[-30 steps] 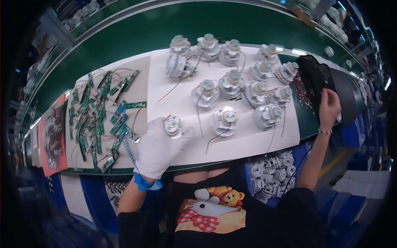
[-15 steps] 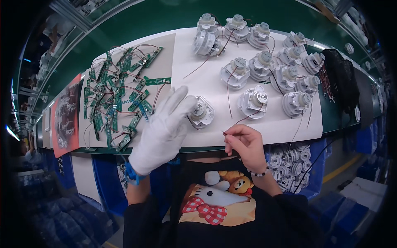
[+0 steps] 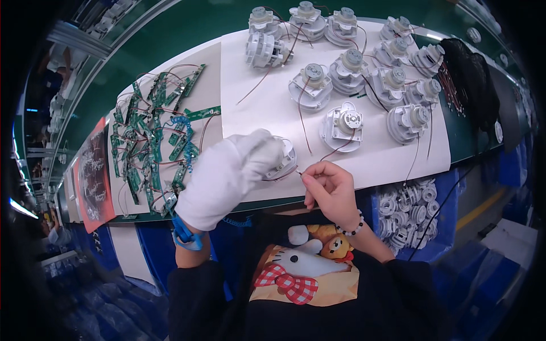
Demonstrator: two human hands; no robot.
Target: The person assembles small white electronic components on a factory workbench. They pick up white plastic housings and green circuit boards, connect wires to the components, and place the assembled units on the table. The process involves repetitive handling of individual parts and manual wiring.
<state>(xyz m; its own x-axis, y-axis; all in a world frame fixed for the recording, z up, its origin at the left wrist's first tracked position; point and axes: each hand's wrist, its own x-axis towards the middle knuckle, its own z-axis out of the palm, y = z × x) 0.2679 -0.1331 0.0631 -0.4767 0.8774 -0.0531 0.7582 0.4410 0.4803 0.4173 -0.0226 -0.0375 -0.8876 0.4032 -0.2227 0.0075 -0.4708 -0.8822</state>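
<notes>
My left hand [image 3: 233, 173], in a white glove with a blue coiled-cord wrist strap [image 3: 186, 234], is closed over the top of a white motor assembly [image 3: 289, 159] near the table's front edge. The glove hides most of that unit's motor. Just right of it, my bare right hand [image 3: 333, 192] pinches the thin end of a lead wire [image 3: 300, 173] between thumb and forefinger. Which unit this wire comes from I cannot tell for certain. Another motor assembly [image 3: 345, 126] stands beyond my right hand, a dark red wire trailing from it toward my fingers.
Green circuit boards [image 3: 153, 139] with wires lie heaped on the left. Several more white motor assemblies [image 3: 350, 71] stand at the back and right of the white sheet [image 3: 250, 116]. A blue bin [image 3: 449, 219] of white plastic parts is below the right edge. Black netting [image 3: 466, 85] lies far right.
My left hand has come down and right onto the near motor assembly, its fingers closing over it. My right hand has moved slightly left, still pinching the wire. The whole view has shifted a little.
</notes>
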